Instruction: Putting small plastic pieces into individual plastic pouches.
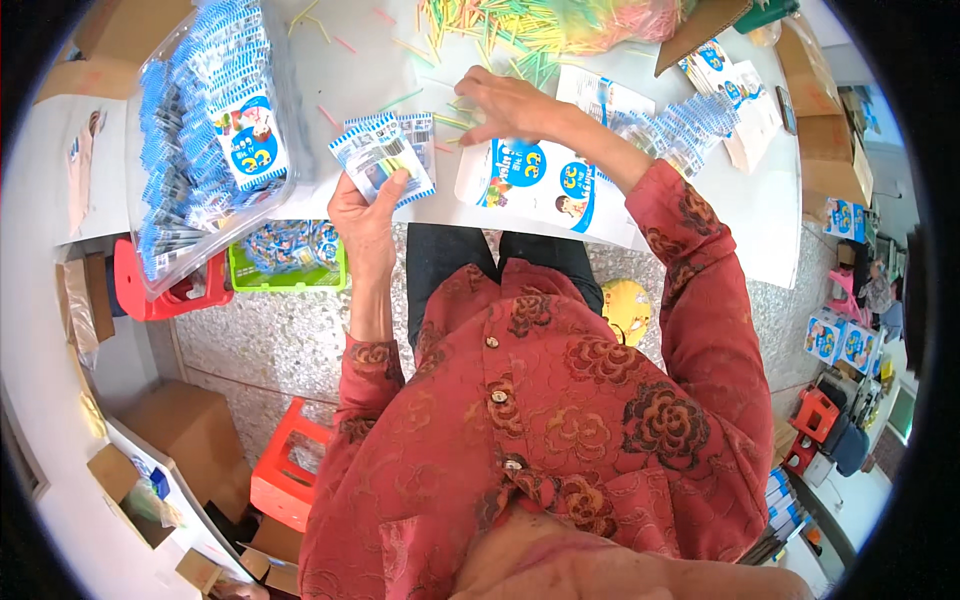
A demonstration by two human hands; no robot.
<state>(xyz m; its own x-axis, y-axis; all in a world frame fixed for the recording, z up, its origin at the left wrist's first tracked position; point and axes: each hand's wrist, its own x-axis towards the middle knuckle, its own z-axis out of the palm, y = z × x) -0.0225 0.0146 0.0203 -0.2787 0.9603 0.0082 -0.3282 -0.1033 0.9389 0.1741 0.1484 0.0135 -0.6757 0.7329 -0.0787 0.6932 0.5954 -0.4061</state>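
My left hand (365, 215) holds a small blue-and-white printed packet (380, 160) at the near edge of the white table (770, 215), thumb pressed on its face. My right hand (510, 105) reaches forward over the table, fingers curled down on thin coloured sticks (455, 118) lying beside a larger blue-and-white printed sheet (540, 180). A heap of yellow, green and pink sticks (520, 30) lies just beyond that hand.
A clear bag full of blue-and-white packets (210, 130) sits at the table's left. More packets (700, 120) lie at the right. A green tray of packets (290, 255) rests on a red stool (165, 295). Cardboard boxes (190, 430) and an orange stool (290, 470) stand on the floor.
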